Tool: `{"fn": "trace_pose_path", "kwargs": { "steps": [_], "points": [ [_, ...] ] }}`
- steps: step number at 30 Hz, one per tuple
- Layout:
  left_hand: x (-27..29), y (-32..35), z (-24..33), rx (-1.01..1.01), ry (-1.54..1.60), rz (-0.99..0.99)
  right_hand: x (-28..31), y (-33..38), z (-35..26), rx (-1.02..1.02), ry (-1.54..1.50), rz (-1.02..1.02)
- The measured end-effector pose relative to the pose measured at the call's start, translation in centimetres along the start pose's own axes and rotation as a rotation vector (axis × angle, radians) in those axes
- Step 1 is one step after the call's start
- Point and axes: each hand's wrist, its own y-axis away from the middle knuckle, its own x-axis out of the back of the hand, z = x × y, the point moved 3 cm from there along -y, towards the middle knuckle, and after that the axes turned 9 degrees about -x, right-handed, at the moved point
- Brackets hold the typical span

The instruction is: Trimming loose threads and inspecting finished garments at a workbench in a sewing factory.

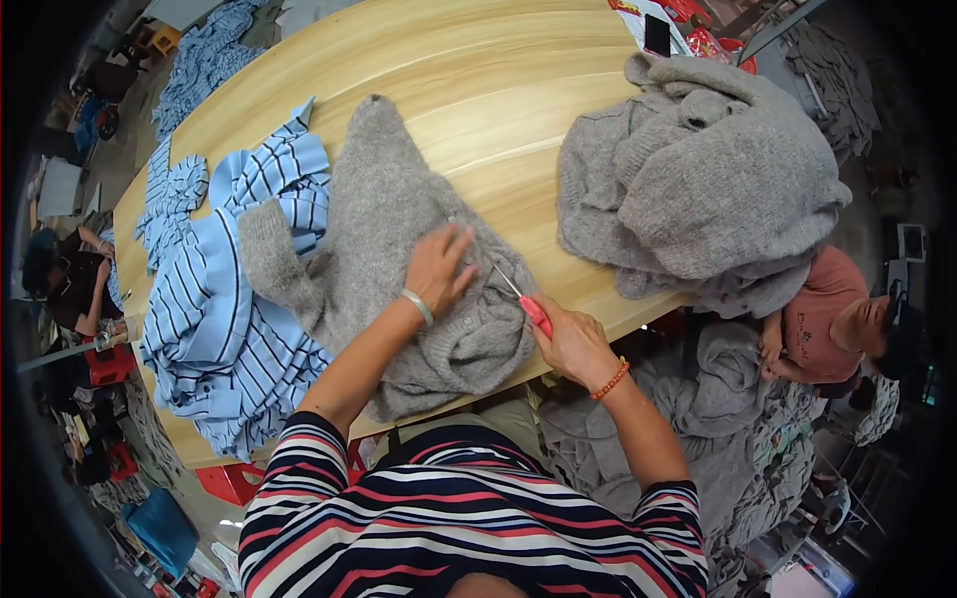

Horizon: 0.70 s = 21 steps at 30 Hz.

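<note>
A grey knit sweater (394,214) lies spread on the wooden table in front of me, with one sleeve folded out to the left. My left hand (440,267) rests on the sweater, fingers spread and a little blurred, with a pale bracelet at the wrist. In my closed right hand (578,346) is a slim tool with a red handle (536,316) and a thin metal shaft. Its tip reaches the knit near a bunched part of the sweater, just right of my left hand. The tool's exact kind does not show.
Blue striped garments (224,324) are heaped at the table's left. A large pile of grey knits (728,169) covers its right end, with a black phone (657,36) behind. One person (832,314) is at the right, another (75,274) at the far left. More grey knits (638,439) lie below the table's edge.
</note>
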Motion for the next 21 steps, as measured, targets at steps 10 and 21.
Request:
{"fn": "trace_pose_path", "kwargs": {
  "steps": [10,21],
  "points": [
    [-1.8,-2.6,-2.1,0.019,-0.347,-0.154,0.9,1.5,0.4,-0.005,0.057,-0.207],
    [-2.1,-2.1,-2.1,-0.001,-0.363,-0.085,-0.3,4.4,1.4,0.072,0.053,-0.356]
  ]
}}
